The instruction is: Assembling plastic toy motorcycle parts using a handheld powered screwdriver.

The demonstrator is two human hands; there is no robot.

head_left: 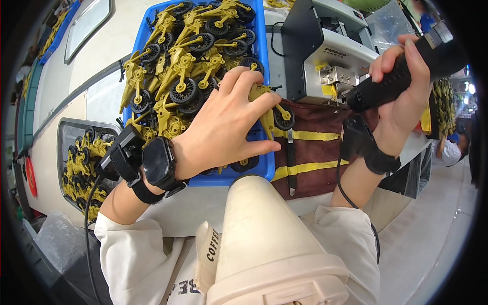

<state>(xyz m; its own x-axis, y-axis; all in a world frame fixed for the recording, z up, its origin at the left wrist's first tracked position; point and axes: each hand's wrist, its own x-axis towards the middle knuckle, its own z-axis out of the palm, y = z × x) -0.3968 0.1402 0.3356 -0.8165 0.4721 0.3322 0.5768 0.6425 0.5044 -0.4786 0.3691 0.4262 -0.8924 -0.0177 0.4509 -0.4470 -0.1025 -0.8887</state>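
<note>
My left hand point(223, 114) reaches over a blue tray point(270, 157) heaped with yellow toy motorcycles point(175, 66) with black spoked wheels. Its fingers are spread and the thumb points right. One yellow toy motorcycle point(266, 119) lies across the tray's right rim under the index finger, its black wheel between finger and thumb. My right hand point(406, 96) is wrapped round a thick black cylindrical tool, seemingly an electric screwdriver point(382, 86). The narrow end of the tool slants down left, beside the metal block point(338, 76) on a white-and-black benchtop machine point(317, 56).
A maroon cloth point(315, 152) with yellow stripes lies right of the tray. On the left stands a metal tray point(66, 133) holding more toy motorcycles. A cream cap brim point(269, 223) covers the lower middle. Cables trail from both wrists. Another person point(450, 150) is at the far right.
</note>
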